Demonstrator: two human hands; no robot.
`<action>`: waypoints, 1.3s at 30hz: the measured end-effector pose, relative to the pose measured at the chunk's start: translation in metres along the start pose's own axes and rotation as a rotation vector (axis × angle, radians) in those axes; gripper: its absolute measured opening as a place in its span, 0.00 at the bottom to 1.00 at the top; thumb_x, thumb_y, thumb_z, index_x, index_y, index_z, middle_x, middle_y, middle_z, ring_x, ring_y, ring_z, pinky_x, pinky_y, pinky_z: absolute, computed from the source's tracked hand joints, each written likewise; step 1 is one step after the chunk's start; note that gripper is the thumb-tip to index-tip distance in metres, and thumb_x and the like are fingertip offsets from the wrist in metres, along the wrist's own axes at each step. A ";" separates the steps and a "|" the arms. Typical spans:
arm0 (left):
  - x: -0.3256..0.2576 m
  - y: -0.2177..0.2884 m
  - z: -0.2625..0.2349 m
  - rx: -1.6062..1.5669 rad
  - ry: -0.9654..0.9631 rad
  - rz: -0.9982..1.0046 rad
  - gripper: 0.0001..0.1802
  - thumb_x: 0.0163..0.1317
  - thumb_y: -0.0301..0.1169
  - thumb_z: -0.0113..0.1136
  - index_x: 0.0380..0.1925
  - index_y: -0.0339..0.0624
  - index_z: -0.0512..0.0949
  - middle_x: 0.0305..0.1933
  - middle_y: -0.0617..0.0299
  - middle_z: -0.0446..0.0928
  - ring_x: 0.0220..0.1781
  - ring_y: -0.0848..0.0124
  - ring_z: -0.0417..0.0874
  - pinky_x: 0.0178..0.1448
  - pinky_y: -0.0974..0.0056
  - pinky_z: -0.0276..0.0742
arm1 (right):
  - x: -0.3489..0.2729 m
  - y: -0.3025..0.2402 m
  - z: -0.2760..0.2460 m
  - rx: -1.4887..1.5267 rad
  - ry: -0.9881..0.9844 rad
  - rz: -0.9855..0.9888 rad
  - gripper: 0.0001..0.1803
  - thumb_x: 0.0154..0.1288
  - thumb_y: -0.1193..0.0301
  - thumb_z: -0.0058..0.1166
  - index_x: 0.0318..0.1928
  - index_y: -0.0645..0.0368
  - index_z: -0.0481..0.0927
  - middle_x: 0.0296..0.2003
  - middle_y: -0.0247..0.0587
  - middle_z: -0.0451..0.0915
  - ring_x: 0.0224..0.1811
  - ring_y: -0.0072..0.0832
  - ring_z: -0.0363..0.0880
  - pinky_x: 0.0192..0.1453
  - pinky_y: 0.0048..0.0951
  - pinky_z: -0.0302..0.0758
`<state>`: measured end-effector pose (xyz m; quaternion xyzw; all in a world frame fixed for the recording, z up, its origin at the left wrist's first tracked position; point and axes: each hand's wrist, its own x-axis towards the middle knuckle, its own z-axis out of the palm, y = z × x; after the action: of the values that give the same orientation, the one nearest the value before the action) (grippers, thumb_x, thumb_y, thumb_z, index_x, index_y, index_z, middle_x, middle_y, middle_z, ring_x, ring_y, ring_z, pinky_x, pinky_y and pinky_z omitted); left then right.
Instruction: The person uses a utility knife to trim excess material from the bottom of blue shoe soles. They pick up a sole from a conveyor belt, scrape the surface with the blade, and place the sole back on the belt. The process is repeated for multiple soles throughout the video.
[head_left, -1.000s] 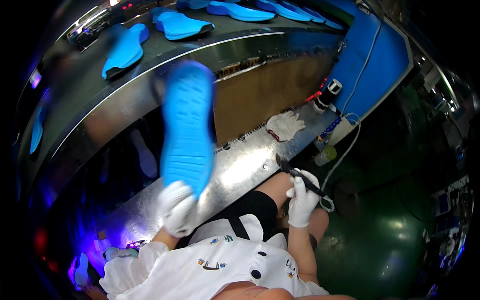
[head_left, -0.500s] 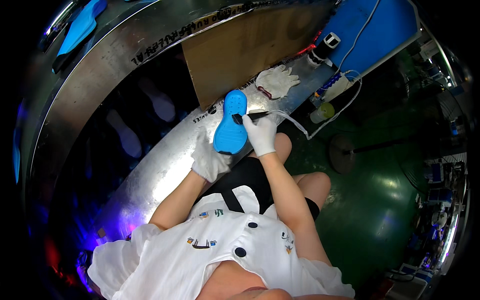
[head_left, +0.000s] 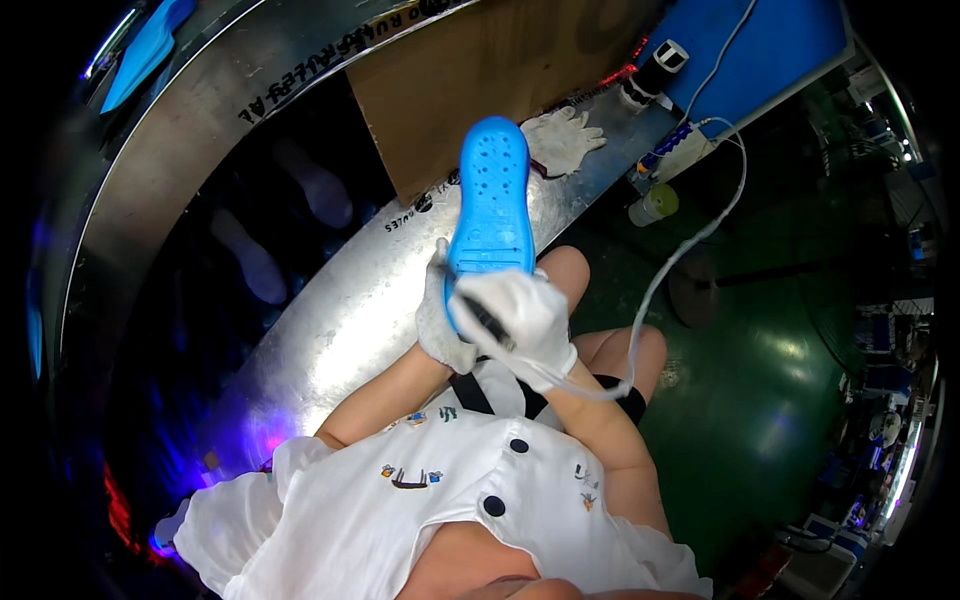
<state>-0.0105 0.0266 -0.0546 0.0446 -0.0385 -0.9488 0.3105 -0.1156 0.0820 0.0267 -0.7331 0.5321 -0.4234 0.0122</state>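
Observation:
A bright blue shoe sole [head_left: 492, 190] is raised over the metal bench, its dotted, ribbed face turned up to me and its narrower part pointing away. My left hand [head_left: 440, 320], in a white glove, grips it along its near left side. My gloved right hand [head_left: 525, 310], somewhat blurred, covers the sole's near end. Its fingers are closed on a slim black brush-like tool [head_left: 483, 318] trailing a white hose [head_left: 655, 285]. The tool's tip is hidden, so I cannot tell whether it touches the sole.
A metal bench [head_left: 340, 310] runs beneath my hands. Beyond lie a cardboard sheet [head_left: 430, 110], a spare white glove [head_left: 565, 140] and a black-and-white cylinder [head_left: 655, 75]. A yellow-lidded container [head_left: 655, 205] stands right. Pale soles [head_left: 250, 260] lie in the dark recess left.
The blue sole has been lifted nearer to me. My right hand has swung from the sole's right side to its near end, taking the tool along; the hose now loops towards me.

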 end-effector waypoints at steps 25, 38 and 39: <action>-0.001 0.049 0.037 0.193 -0.009 -0.022 0.48 0.64 0.68 0.40 0.68 0.38 0.62 0.58 0.35 0.73 0.50 0.44 0.82 0.48 0.47 0.85 | -0.028 0.000 -0.022 0.050 -0.046 -0.160 0.12 0.54 0.77 0.65 0.40 0.55 0.84 0.40 0.37 0.84 0.28 0.30 0.79 0.31 0.24 0.77; 0.009 0.090 0.060 1.053 0.121 -0.256 0.26 0.66 0.51 0.53 0.49 0.40 0.81 0.48 0.53 0.81 0.47 0.66 0.83 0.53 0.62 0.79 | -0.009 -0.014 -0.038 0.496 -0.179 0.172 0.12 0.51 0.79 0.68 0.39 0.61 0.85 0.41 0.45 0.86 0.41 0.36 0.85 0.49 0.30 0.80; 0.009 0.092 0.055 1.042 0.124 -0.246 0.26 0.66 0.51 0.53 0.49 0.40 0.81 0.48 0.53 0.81 0.47 0.66 0.83 0.53 0.62 0.79 | -0.007 -0.009 -0.041 0.414 -0.184 0.214 0.13 0.50 0.78 0.68 0.39 0.60 0.85 0.41 0.44 0.86 0.37 0.35 0.85 0.44 0.29 0.80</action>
<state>0.0304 -0.0498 0.0088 0.2527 -0.4800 -0.8291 0.1353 -0.1350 0.1089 0.0530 -0.6898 0.5054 -0.4513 0.2552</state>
